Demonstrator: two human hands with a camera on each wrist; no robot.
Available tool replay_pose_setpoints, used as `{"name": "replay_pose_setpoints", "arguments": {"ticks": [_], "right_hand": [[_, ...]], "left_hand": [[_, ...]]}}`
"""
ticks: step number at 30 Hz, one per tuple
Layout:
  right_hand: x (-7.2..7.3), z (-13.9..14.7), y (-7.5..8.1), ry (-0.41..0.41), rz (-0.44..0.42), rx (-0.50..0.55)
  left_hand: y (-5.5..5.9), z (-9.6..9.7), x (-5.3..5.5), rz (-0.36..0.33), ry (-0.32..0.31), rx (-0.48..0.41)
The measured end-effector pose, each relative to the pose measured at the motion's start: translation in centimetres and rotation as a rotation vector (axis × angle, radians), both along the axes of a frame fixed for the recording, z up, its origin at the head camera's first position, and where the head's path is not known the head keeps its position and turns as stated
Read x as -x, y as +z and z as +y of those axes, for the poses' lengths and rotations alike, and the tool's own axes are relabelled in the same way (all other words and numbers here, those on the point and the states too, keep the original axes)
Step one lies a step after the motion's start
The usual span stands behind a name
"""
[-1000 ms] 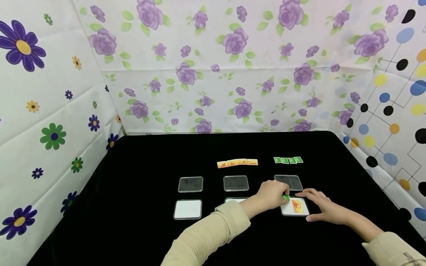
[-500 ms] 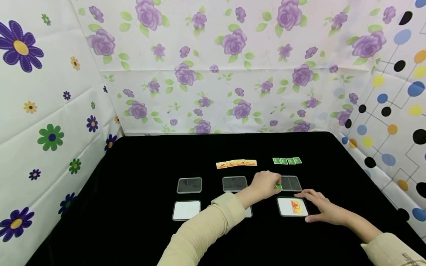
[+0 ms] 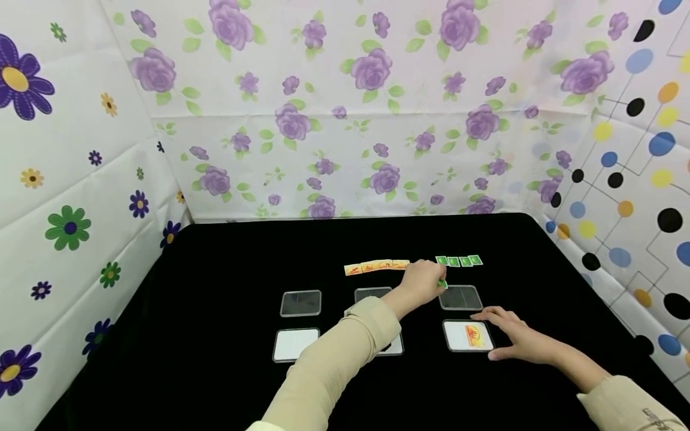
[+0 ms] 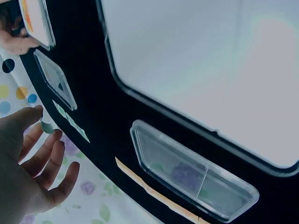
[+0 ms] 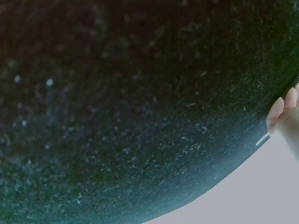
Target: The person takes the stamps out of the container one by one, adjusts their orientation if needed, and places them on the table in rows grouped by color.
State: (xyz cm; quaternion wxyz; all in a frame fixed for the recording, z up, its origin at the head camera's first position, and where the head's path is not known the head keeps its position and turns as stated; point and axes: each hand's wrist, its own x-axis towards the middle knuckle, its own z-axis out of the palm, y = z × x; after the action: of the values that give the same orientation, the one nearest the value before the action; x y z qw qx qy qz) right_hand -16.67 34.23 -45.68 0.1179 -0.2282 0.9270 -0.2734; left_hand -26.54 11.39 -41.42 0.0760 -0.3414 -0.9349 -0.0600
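Observation:
My left hand [image 3: 421, 282] pinches a small green card [image 3: 442, 284] above the table, left of the right-hand clear lid [image 3: 460, 297]. In the left wrist view the same card [image 4: 47, 126] shows between thumb and fingertip, the other fingers loosely bent. With fingers spread, my right hand [image 3: 520, 337] rests at the right edge of a shallow box with a white insert [image 3: 455, 336]. An orange picture card [image 3: 475, 336] lies on that insert's right half. Only a few fingers of the right hand [image 5: 285, 116] show in the right wrist view.
Several green cards [image 3: 466, 261] lie in a row at the back right; a row of orange cards [image 3: 375, 267] lies left of them. Two more clear lids stand left, one [image 3: 300, 303] above a white-insert box [image 3: 295, 345]. My left sleeve [image 3: 339, 353] partly covers the middle box [image 3: 396, 346].
My left hand has lifted the green card off the white-insert box and carried it back and left, towards the card rows. My right hand has stayed by the box.

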Motion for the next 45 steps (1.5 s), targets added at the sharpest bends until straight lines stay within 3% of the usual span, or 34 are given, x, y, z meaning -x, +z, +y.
{"name": "replay_pose_setpoints", "arguments": {"ticks": [11, 16, 22, 37, 45], "right_hand": [[0.2, 0.1, -0.1, 0.016, 0.001, 0.002], [0.1, 0.0, -0.2, -0.005, -0.009, 0.002], [-0.2, -0.2, -0.5, -0.011, -0.015, 0.008], [0.1, -0.1, -0.7, 0.01, 0.007, 0.003], [0.0, 0.2, -0.7, -0.013, 0.004, 0.005]], "left_hand": [[0.2, 1.0, 2.6, -0.072, 0.075, -0.077], [0.4, 1.4, 3.9, -0.081, 0.101, -0.054], [-0.2, 1.4, 5.1, -0.063, 0.103, -0.023], [-1.8, 2.1, 7.4, -0.149, 0.128, -0.036], [-2.7, 2.5, 7.5, -0.153, 0.161, -0.043]]}}
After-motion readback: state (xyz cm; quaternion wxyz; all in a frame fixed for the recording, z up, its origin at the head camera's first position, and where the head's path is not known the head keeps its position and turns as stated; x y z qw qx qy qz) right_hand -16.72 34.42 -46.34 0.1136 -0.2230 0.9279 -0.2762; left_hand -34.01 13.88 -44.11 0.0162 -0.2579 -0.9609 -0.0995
